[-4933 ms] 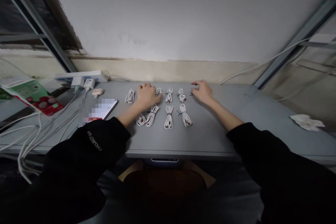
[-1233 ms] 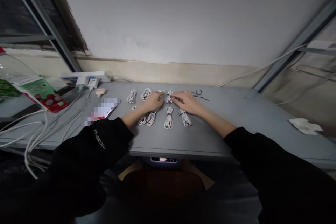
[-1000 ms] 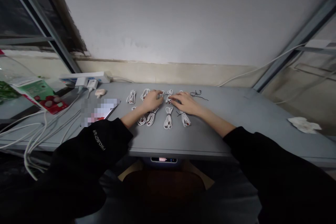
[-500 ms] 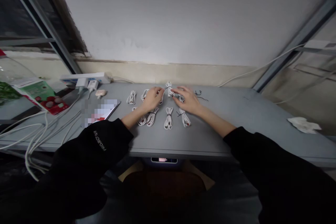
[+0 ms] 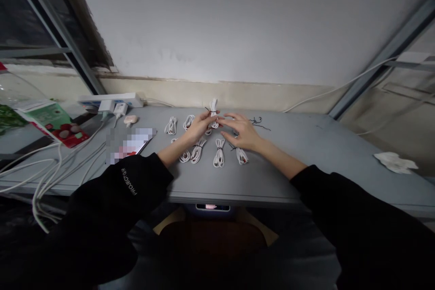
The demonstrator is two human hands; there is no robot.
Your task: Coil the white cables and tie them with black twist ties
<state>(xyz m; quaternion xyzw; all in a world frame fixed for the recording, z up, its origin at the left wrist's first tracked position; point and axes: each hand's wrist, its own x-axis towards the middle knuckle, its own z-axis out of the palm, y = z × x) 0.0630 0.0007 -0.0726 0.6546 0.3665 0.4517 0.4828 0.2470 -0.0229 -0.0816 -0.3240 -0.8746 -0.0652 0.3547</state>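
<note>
- At the far left, a green-and-red printed package (image 5: 50,122) lies on a gray table (image 5: 306,179), with loose white cables (image 5: 50,172) trailing over the near edge.
- Along the far edge stands a white power strip (image 5: 108,100) with a white charger (image 5: 119,109) plugged in; a small pale earbud case (image 5: 130,120) lies just in front of it.
- A phone (image 5: 131,142), pixelated, lies nearer the left hand.
- Two bundled white cables (image 5: 171,125) lie left of the hands in the far row; four more (image 5: 219,152) lie in the near row, tied with black twist ties.
- The left hand (image 5: 200,129) is raised, its fingers (image 5: 212,114) clenched around a bundled white cable (image 5: 213,108) that stands upright above the table, near the middle of the far row.
- The right hand (image 5: 240,131) hovers just right of that bundle, fingers (image 5: 231,117) spread and released, holding nothing.
- Loose black twist ties (image 5: 257,122) lie just beyond the right hand.
- A crumpled tissue (image 5: 394,163) lies at the far right of the table.
</note>
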